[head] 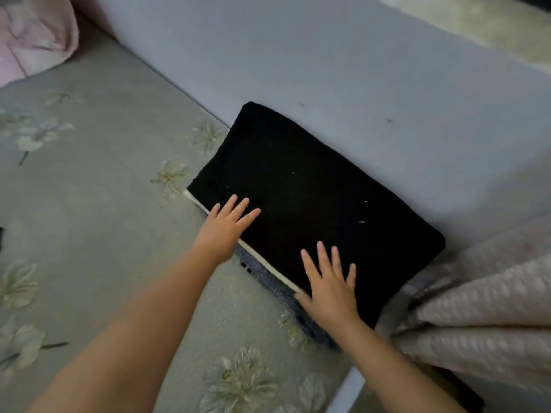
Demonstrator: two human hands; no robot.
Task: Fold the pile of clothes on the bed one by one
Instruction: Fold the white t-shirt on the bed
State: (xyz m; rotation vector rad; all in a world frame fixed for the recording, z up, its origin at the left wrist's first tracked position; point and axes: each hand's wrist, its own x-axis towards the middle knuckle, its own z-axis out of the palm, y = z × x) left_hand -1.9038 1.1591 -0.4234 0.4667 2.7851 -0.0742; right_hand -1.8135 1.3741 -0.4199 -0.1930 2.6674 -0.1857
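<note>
— Pressing down on the black garment (pixel 310 198), are you?

— Yes. It sits folded on top of a small stack, against the grey headboard (pixel 298 55). My left hand (pixel 222 231) lies flat on its near-left edge, fingers straight and spread; my right hand (pixel 329 289) lies flat on its near corner, fingers just as straight. Neither grips anything.

— What's under it?

— A thin pale layer (pixel 268 260) peeks out along the black garment's near edge, and a blue knit piece (pixel 274 284) shows below that. All of it rests on the floral bedsheet (pixel 104 204).

— What could go wrong?

— I judge the stack could slide. If I push sideways instead of straight down, the black garment may shift off the lower pieces and its fold open. The quilted blanket (pixel 477 308) just right of it could also catch the corner when I lift away.
</note>
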